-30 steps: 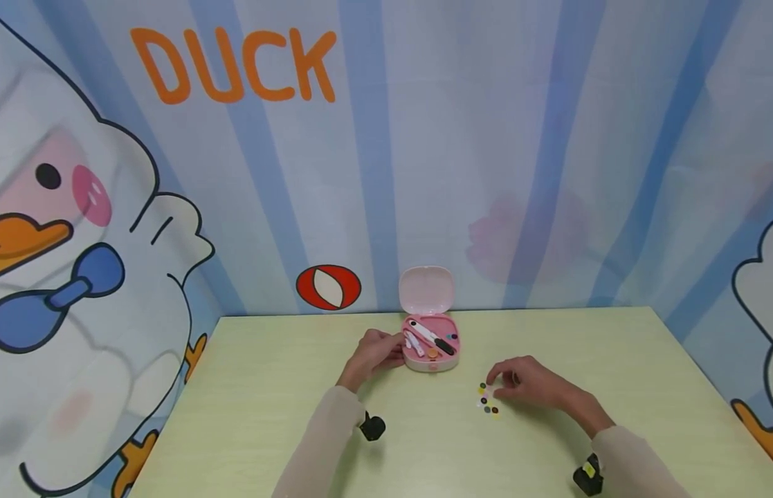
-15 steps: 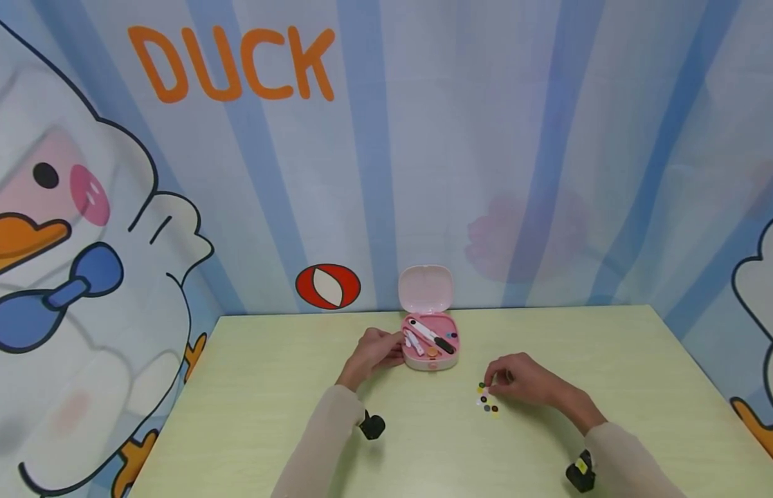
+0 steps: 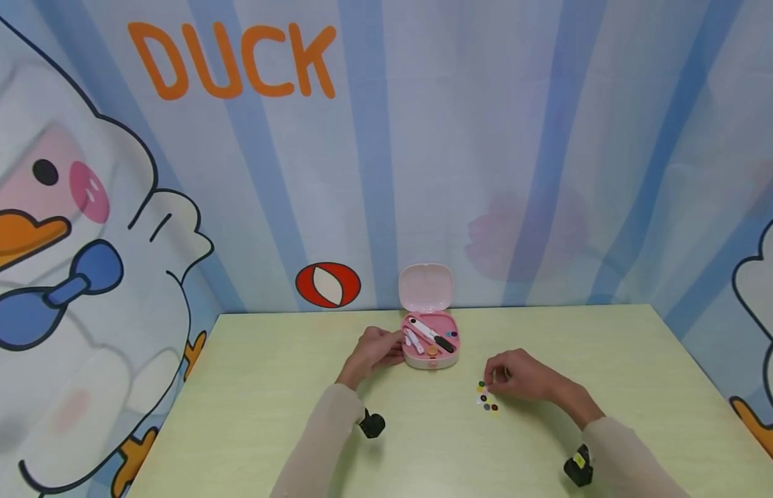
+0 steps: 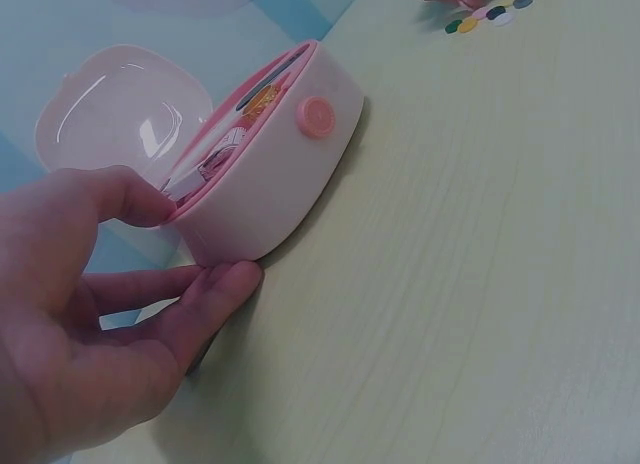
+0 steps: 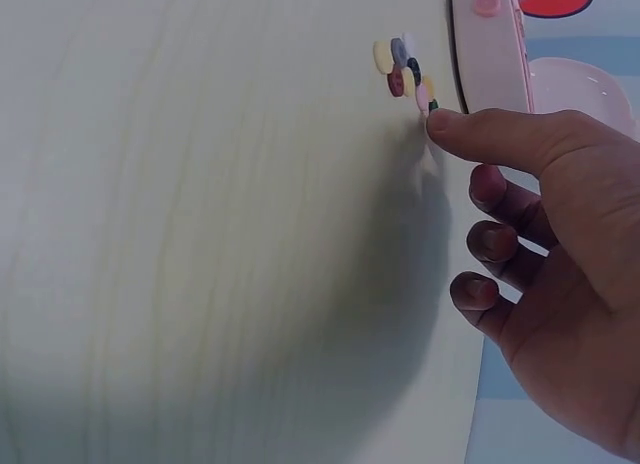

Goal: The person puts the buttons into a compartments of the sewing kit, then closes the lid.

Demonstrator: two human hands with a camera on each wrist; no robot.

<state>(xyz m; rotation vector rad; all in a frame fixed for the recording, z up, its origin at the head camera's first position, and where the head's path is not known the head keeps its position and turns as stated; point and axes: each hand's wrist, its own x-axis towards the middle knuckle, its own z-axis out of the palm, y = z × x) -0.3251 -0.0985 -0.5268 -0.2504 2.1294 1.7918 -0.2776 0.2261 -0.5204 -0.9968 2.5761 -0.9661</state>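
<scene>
A small pink sewing kit box (image 3: pixel 431 362) stands at the table's back edge with its lid (image 3: pixel 426 288) raised. Inside lie a white tool with a black end (image 3: pixel 432 336), small white pieces and two dark and blue buttons (image 3: pixel 452 335). My left hand (image 4: pixel 110 304) grips the box's left side, thumb on the rim, fingers low against the wall. To the right, several colourful buttons (image 5: pixel 397 80) lie in a loose cluster. My right hand (image 3: pixel 524 375) has its thumb tip right at the green button (image 5: pixel 433 105) and pink button (image 5: pixel 422 96); I cannot tell whether it pinches one.
The pale wooden table (image 3: pixel 268 387) runs up to a printed duck curtain (image 3: pixel 455 138) just behind the box. Black wrist cameras sit below the left sleeve (image 3: pixel 317 443) and the right sleeve (image 3: pixel 629 456).
My right hand has shifted slightly left and away from me, and its thumb and forefinger have come closer together at the buttons. My left hand stays on the box.
</scene>
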